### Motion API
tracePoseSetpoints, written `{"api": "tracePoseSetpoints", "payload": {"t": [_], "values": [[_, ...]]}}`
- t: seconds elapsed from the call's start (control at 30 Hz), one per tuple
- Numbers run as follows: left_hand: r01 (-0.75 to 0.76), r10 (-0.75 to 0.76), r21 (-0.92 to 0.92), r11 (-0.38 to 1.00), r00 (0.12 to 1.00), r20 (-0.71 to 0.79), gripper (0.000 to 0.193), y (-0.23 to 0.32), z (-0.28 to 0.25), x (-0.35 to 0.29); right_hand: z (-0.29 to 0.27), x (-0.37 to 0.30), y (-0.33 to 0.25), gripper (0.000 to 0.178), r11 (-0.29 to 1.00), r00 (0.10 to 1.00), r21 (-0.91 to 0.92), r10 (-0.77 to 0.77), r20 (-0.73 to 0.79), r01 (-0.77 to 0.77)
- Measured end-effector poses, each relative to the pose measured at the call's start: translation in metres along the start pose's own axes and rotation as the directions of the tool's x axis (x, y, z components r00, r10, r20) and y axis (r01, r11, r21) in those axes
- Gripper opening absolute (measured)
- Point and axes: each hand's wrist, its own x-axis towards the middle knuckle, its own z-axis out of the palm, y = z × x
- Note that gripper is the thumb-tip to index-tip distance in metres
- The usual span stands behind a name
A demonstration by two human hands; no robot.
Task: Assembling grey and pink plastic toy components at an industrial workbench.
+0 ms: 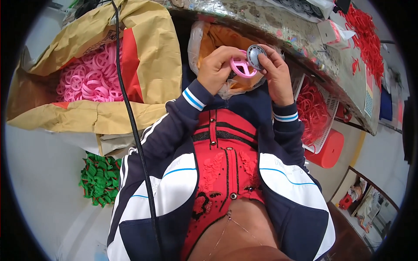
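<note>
My left hand pinches a pink toy steering wheel, a ring with spokes, by its left side. In my right hand is a grey round disc with small holes around its rim, gripped between thumb and fingers. The disc overlaps the upper right of the pink wheel; whether the two touch or are joined I cannot tell. Both hands are above an orange bag with a clear plastic liner in front of me. To the left, a large brown paper sack gapes around many pink steering wheels.
A worn workbench runs along the far right side, bearing a tissue box and red plastic parts. Under it sit a white basket of red parts and a red stool. A black cable hangs at left, near green parts.
</note>
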Motion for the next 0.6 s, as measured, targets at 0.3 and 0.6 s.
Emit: {"api": "tracePoseSetpoints", "payload": {"t": [0.3,0.6], "values": [[0.454,-0.610,-0.871,0.186,0.749,0.260,0.021,-0.002,0.000,0.002,0.017,0.008,0.016,0.029,0.969,0.973,-0.108,-0.228,-0.048,0.221],[0.419,-0.526,-0.792,0.443,0.838,0.149,0.024,-0.015,0.000,-0.001,0.047,0.007,0.015,0.030,0.714,0.880,-0.596,-0.474,-0.025,0.368]]}}
